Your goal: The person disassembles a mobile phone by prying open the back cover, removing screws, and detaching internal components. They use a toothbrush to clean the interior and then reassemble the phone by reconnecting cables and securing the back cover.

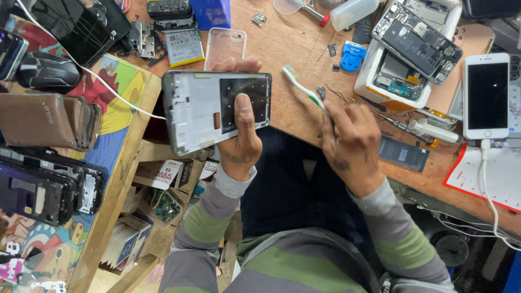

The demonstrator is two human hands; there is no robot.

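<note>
Phone frame (pixel 217 111), stripped of its screen, sits held in the left hand (pixel 239 138) above the near edge of the wooden bench (pixel 293 49), its pale inner plate facing up with a dark panel toward its 3 o'clock end. The thumb presses flat on that dark panel while the other fingers wrap behind and show at the top edge, so the hand is closed firmly around the frame. It looks light and thin, stiff along its metal rim but probably easy to bend or scratch across the open middle, so the rim and corners seem the safest places to grip, as the hand does now.

At 3 o'clock of the frame, the right hand (pixel 350 138) is closed around the handle of a green-and-white toothbrush (pixel 301 87); its bristled head points toward 10 o'clock and hangs just beside the frame's right end, apart from it.

Behind the frame at 12 o'clock a clear phone case (pixel 225 43) lies on the bench. Toward 2 o'clock an opened phone (pixel 415 40) rests on a white box, and at 3 o'clock a white phone (pixel 487 95) lies face up with a cable plugged in. At 9 o'clock a brown wallet (pixel 46 119) sits on a colourful side table, with stacked dark phones (pixel 49 187) at 8 o'clock.
</note>
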